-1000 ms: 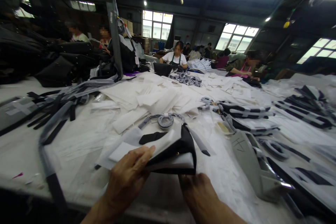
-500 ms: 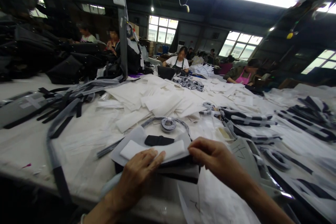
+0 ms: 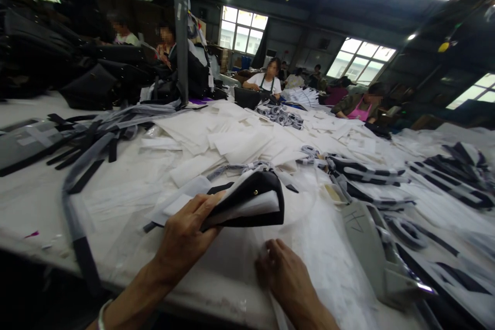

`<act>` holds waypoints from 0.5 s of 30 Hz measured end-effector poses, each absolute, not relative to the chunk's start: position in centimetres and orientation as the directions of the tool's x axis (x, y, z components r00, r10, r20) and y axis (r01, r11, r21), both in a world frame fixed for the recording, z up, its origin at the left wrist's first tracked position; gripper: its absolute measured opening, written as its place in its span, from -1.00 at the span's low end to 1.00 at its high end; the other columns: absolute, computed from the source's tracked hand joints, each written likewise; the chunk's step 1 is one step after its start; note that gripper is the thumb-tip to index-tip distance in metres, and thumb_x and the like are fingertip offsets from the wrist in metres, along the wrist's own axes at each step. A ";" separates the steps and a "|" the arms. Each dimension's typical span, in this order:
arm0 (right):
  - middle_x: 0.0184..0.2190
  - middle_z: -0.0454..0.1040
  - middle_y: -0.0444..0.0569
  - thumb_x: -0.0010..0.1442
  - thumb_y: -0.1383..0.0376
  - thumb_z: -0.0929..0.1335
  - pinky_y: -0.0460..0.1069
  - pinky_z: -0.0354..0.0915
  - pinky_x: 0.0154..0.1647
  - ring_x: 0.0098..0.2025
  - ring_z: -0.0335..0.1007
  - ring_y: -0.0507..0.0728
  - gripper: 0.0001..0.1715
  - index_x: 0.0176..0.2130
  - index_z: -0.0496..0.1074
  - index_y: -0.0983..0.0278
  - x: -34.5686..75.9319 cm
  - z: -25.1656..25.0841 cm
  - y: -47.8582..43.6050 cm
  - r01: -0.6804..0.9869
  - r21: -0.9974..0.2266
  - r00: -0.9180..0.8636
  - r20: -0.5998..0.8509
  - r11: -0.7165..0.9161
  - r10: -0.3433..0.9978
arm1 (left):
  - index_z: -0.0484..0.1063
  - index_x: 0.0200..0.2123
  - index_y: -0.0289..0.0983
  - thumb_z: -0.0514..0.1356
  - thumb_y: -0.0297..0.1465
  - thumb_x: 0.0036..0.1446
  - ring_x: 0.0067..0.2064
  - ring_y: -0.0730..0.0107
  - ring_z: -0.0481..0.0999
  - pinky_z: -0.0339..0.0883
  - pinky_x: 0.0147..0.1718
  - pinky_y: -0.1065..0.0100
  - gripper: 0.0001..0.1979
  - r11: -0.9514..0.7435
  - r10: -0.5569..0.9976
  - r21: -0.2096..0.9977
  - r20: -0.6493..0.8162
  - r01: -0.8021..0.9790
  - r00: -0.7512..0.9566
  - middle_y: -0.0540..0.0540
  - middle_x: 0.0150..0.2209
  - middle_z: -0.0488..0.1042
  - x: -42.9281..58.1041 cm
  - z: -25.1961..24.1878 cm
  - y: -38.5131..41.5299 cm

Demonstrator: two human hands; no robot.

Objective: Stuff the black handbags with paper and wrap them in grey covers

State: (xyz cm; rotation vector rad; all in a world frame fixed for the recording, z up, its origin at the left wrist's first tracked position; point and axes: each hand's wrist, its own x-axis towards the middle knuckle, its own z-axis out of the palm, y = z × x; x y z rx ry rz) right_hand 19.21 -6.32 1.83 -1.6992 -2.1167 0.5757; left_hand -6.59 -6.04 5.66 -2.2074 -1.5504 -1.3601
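My left hand (image 3: pixel 184 240) grips a stack of black fabric pieces with white lining (image 3: pixel 249 202), lifting its right end off the white-covered table (image 3: pixel 127 201). My right hand (image 3: pixel 284 276) lies lower, just under the stack, fingers curled on a thin clear plastic sheet (image 3: pixel 320 232) spread over the table; whether it pinches the sheet I cannot make out. White lining pieces (image 3: pixel 174 206) lie beneath the stack's left end.
Piles of white cut pieces (image 3: pixel 235 139) fill the table middle. Black and grey straps (image 3: pixel 93 149) lie to the left, black-and-white parts (image 3: pixel 367 172) to the right, a grey metal tool (image 3: pixel 371 242) near right. Seated workers (image 3: pixel 266 80) are at the far end.
My right hand has left the top of the stack and dropped onto the plastic sheet below. My left hand has lifted the stack's right end up again.
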 end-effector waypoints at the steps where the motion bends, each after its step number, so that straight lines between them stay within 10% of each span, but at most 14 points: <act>1: -0.38 0.52 0.01 0.15 0.22 0.33 0.05 0.36 -0.21 -0.30 0.47 0.19 -0.84 -0.37 0.45 0.27 19.1 1.6 -6.0 0.797 -0.584 -0.193 -0.009 0.151 0.981 | 0.33 0.17 -0.13 0.16 -0.44 0.22 -0.10 0.30 0.59 0.47 -0.15 0.39 -0.57 -0.466 0.693 0.377 0.718 0.801 0.065 -0.03 -0.09 0.52 -6.7 5.8 -6.0; 5: -0.50 0.49 -0.08 0.17 0.02 0.37 -0.04 0.31 -0.48 -0.50 0.41 0.11 -0.66 -0.35 0.39 0.25 19.0 1.7 -5.8 0.166 -0.955 -0.086 -0.263 -0.246 0.961 | 0.33 0.16 -0.14 0.17 -0.39 0.24 -0.11 0.28 0.59 0.47 -0.17 0.38 -0.59 -0.448 0.696 0.387 0.717 0.806 0.043 -0.03 -0.11 0.52 -7.1 6.2 -5.8; 8: -0.39 0.56 -0.03 0.01 0.01 0.52 -0.03 0.39 -0.44 -0.43 0.50 0.13 -0.51 -0.23 0.42 0.29 18.7 0.8 -7.7 -0.329 -0.814 -0.183 -0.442 -0.478 0.878 | 0.33 0.18 -0.15 0.15 -0.42 0.24 -0.11 0.28 0.59 0.48 -0.18 0.39 -0.57 -0.463 0.677 0.345 0.732 0.816 0.075 -0.05 -0.10 0.52 -6.9 5.7 -5.9; 15: -0.40 0.58 -0.01 -0.06 -0.02 0.57 -0.07 0.38 -0.44 -0.46 0.55 0.11 -0.41 -0.23 0.44 0.33 20.7 -0.2 -10.6 -0.249 -0.687 -0.376 -0.581 -0.683 0.722 | 0.39 0.17 -0.21 -0.03 -0.64 0.24 0.01 0.25 0.53 0.45 0.00 0.27 -0.49 -0.611 0.520 0.037 0.773 0.791 0.364 -0.12 -0.04 0.54 -4.1 2.4 -7.3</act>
